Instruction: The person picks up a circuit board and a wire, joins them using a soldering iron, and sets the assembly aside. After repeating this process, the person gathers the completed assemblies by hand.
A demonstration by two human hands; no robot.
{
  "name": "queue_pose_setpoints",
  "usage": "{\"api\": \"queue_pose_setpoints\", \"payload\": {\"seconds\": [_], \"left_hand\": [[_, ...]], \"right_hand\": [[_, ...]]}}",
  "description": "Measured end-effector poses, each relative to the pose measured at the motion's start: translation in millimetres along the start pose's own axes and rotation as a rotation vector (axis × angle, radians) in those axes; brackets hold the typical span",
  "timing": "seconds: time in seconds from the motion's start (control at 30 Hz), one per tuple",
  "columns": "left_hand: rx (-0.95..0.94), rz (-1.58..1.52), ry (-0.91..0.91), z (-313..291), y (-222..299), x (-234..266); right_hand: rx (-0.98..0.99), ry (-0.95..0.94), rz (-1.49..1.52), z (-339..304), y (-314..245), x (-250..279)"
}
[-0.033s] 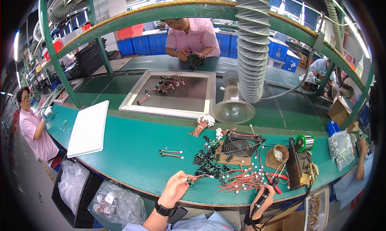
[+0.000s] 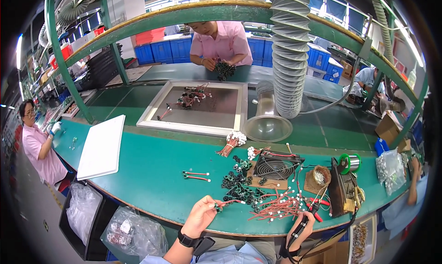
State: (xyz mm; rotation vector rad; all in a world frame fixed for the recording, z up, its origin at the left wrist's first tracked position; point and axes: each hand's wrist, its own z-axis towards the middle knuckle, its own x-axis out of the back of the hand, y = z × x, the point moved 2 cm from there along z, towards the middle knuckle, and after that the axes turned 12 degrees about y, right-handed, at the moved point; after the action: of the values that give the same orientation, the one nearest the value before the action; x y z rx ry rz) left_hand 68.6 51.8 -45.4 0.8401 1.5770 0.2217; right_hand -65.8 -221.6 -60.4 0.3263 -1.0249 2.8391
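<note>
Between the fingertips of my left hand (image 2: pixel 198 217) is a small dark circuit board (image 2: pixel 218 209) with a red lead and white plug pointing right. My right hand (image 2: pixel 307 227) grips a black soldering iron (image 2: pixel 297 232) like a pen, its tip end pointing up and away. Beyond the hands lies a pile of red leads with white plugs (image 2: pixel 279 206), with dark small boards (image 2: pixel 237 181) heaped behind it. Red-handled pliers (image 2: pixel 324 202) rest beside the iron. Two wired boards (image 2: pixel 197 176) lie apart on the green bench.
A square fan (image 2: pixel 275 166), a small bowl (image 2: pixel 321 175) and a green solder spool (image 2: pixel 351 163) stand right of the piles. Behind are a framed plate (image 2: pixel 193 121) and an extraction hose (image 2: pixel 289 52). A white board (image 2: pixel 101 146) lies left; co-workers sit around.
</note>
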Motion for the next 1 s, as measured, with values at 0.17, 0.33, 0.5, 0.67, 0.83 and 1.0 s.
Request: {"api": "queue_pose_setpoints", "payload": {"seconds": [0.17, 0.33, 0.5, 0.67, 0.83, 1.0], "left_hand": [[0.011, -0.005, -0.015, 1, 1, 1], [0.011, -0.006, -0.003, 1, -1, 5], [0.014, 0.001, -0.017, -1, 2, 3], [0.028, 0.011, -0.065, 1, -1, 9], [0.027, 0.014, -0.044, 0, 0, 4], [0.028, 0.016, -0.06, 2, 2, 5]], "right_hand": [[0.013, 0.001, 0.02, 1, -5, -3], [-0.133, -0.011, 0.03, 1, -3, -2], [-0.008, -0.006, 0.01, -1, 3, -3], [-0.018, -0.011, 0.011, -3, 4, -2], [-0.015, 0.002, 0.014, -2, 0, -2], [-0.161, 0.001, 0.033, -1, -5, -3]]}}
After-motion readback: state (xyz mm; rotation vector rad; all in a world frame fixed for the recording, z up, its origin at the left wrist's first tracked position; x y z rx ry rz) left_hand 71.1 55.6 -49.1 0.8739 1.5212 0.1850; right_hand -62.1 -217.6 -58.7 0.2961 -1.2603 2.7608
